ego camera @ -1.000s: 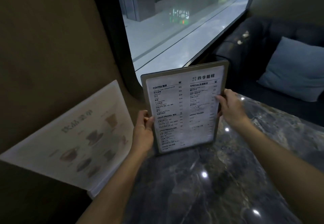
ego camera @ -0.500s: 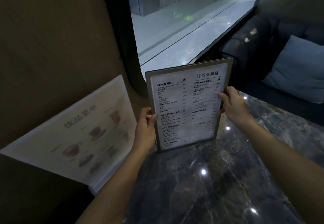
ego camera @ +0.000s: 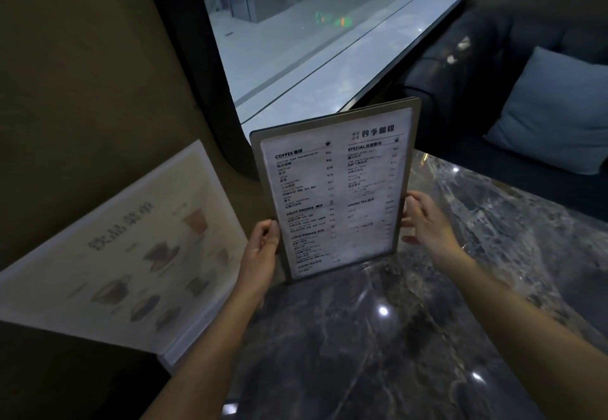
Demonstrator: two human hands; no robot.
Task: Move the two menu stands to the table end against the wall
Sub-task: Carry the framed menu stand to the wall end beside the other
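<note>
- Grey-framed menu stand (ego camera: 335, 189) stands upright on the dark marble table (ego camera: 411, 337), at the end by the wall (ego camera: 82, 90) and window (ego camera: 312, 41).
- Left hand (ego camera: 261, 252) pinches its left edge, thumb in front.
- Right hand (ego camera: 427, 222) is beside its right edge, fingers spread loose; contact unclear.
- Pale drinks menu stand (ego camera: 131, 255) leans against the wall, left of it.

- The scene is dimly lit; daylight is admitted only through the window (ego camera: 312, 41).
- Small ceiling-light glints are reflected in the polished marble table (ego camera: 411, 337).
- The picture menu (ego camera: 131, 255) is rendered soft.
- Straight lines are bowed near the edges.
</note>
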